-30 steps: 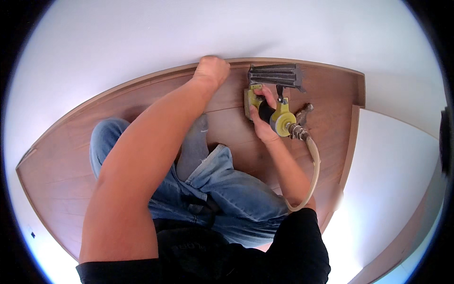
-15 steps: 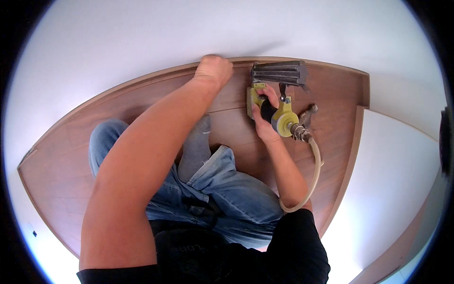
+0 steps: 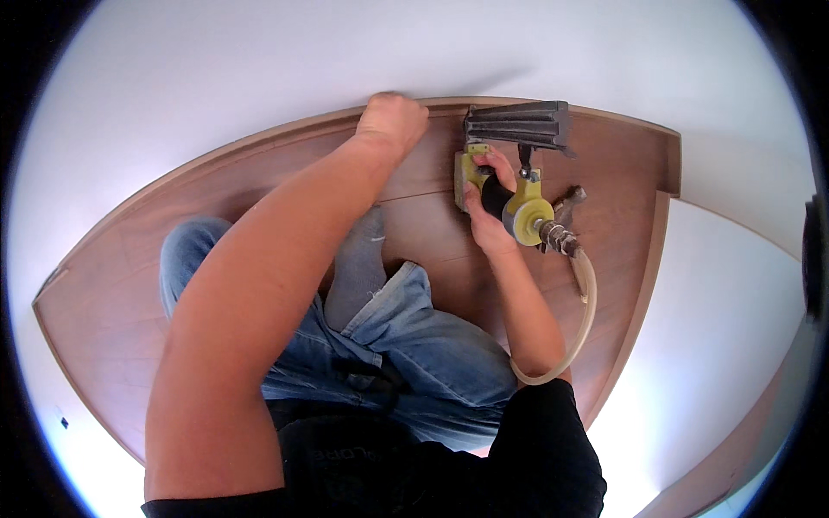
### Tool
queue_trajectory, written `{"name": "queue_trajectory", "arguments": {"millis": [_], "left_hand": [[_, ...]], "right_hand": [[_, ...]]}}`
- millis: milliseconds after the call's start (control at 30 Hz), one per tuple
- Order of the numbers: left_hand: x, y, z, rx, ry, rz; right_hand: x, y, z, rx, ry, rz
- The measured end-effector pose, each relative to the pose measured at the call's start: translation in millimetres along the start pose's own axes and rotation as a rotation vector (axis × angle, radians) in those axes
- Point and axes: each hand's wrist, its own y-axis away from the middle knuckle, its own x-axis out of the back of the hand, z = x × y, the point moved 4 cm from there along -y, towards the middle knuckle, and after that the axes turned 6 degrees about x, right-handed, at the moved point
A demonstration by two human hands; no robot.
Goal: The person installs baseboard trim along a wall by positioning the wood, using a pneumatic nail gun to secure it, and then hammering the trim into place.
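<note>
My left hand (image 3: 389, 121) is closed in a fist against the wooden baseboard (image 3: 285, 132) along the white wall; its fingertips are hidden. To its right my right hand (image 3: 484, 220) is wrapped round the yellow-green and black nail gun (image 3: 529, 210), whose dark ribbed magazine (image 3: 514, 121) lies close along the baseboard. A clear air hose (image 3: 587, 319) curves down from the gun's metal coupling toward my right arm. A hammer (image 3: 577, 203) lies on the floor, partly hidden behind the gun.
I sit on a brown plank floor (image 3: 604, 216) with my jeans-clad legs (image 3: 440, 363) folded and a grey sock (image 3: 354, 272) showing. White wall (image 3: 259, 60) curves around the view, with baseboard at the right and left sides. A dark object (image 3: 810, 259) stands at the far right rim.
The view has shifted slightly, so the baseboard, gun and hands sit a little higher in the picture. My grip and the hands' places against the board look much the same.
</note>
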Motion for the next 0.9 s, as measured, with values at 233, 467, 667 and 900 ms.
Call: {"name": "queue_trajectory", "arguments": {"millis": [233, 467, 667, 900], "left_hand": [[3.1, 1.9, 1.4, 0.021, 0.018, 0.021], [5.1, -1.1, -0.1, 0.04, 0.04, 0.007], [2.9, -0.6, 2.8, 0.016, 0.03, -0.016], [-5.3, -3.1, 1.7, 0.033, 0.041, -0.014]], "right_hand": [[0.6, 0.9, 7.2, 0.02, 0.047, 0.004], [11.5, 9.8, 6.9, -0.091, 0.002, 0.0], [11.2, 4.1, 15.6, 0.036, -0.03, -0.001], [7.3, 3.4, 18.6, 0.035, -0.016, 0.002]]}}
